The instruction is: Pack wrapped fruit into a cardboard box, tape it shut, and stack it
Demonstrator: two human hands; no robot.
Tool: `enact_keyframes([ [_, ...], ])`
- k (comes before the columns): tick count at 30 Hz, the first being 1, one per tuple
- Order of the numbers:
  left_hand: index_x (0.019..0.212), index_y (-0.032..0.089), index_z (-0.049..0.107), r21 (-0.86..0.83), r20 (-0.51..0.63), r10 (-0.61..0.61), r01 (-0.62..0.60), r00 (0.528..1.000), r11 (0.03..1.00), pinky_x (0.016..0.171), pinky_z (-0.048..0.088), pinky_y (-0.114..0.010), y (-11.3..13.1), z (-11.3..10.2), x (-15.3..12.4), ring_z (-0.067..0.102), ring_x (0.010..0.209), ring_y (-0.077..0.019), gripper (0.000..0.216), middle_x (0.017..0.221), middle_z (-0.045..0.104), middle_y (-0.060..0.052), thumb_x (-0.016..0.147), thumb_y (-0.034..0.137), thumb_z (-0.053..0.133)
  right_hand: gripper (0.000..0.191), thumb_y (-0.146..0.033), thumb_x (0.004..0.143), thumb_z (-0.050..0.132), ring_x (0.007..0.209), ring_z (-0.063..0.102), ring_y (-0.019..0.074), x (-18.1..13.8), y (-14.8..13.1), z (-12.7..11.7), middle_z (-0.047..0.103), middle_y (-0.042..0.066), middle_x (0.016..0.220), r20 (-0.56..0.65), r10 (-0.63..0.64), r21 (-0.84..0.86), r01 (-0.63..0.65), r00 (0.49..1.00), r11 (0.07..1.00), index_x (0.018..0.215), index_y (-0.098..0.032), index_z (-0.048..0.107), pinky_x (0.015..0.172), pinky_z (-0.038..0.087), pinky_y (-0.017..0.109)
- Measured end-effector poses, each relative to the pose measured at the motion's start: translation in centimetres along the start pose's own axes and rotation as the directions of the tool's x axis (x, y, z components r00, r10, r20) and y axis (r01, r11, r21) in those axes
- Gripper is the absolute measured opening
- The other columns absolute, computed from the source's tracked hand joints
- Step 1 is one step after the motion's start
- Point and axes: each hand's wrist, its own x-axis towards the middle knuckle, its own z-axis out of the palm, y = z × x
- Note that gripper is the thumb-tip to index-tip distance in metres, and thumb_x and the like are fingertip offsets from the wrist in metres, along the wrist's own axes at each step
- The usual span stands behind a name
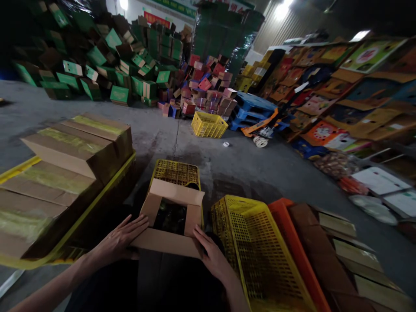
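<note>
A brown cardboard box (175,194) stands in front of me with its top flaps half open, and dark contents show inside. My left hand (121,240) lies flat with fingers spread on the near flap's left end. My right hand (209,253) rests with fingers stretched on the same flap's right end. The box sits on a yellow plastic crate (177,171).
Sealed taped cartons (78,145) are stacked on a yellow pallet at left. A yellow crate (256,247) and an orange crate (292,242) lean at right. Further off are another yellow crate (209,125), blue pallets (253,106), a tape roll (225,144), and heaps of green and pink boxes.
</note>
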Motion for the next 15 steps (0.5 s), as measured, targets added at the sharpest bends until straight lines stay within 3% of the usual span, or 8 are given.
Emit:
enact_keyframes([
  [3,0.160,0.034,0.022,-0.047,-0.029,0.000,-0.002,1.000,0.999,0.122,0.027,-0.052,-0.4,-0.5,0.2,0.043,0.145,-0.0270,0.084,0.157,0.044,-0.009,0.091,0.051,0.066,0.067,-0.012,0.088,0.054,0.149,0.036,0.0219,-0.1,-0.2,0.0,0.035,0.006,0.163,-0.026,-0.021,0.090,0.024,0.999,0.996,0.153,-0.029,0.043,0.121,0.032,0.046],
  [8,0.157,0.032,0.031,-0.100,-0.019,0.001,-0.003,1.000,0.995,0.122,0.027,-0.053,-1.0,-1.0,0.4,0.047,0.142,-0.0262,0.073,0.153,0.050,-0.009,0.094,0.052,0.061,0.060,-0.019,0.089,0.062,0.146,0.041,0.0247,-0.1,-0.4,0.0,0.041,0.007,0.159,-0.076,0.009,0.164,0.003,0.997,0.987,0.147,-0.031,0.051,0.118,0.036,0.049],
  [15,0.149,0.033,0.048,-0.160,-0.104,-0.084,0.066,0.991,0.985,0.123,0.024,-0.054,-1.6,0.4,0.2,0.053,0.137,-0.0248,0.053,0.146,0.058,-0.006,0.098,0.044,0.058,0.046,-0.030,0.092,0.064,0.140,0.049,0.0270,0.2,0.0,0.8,0.050,0.010,0.153,-0.184,0.016,0.259,0.033,0.983,0.965,0.138,-0.029,0.062,0.115,0.040,0.049],
])
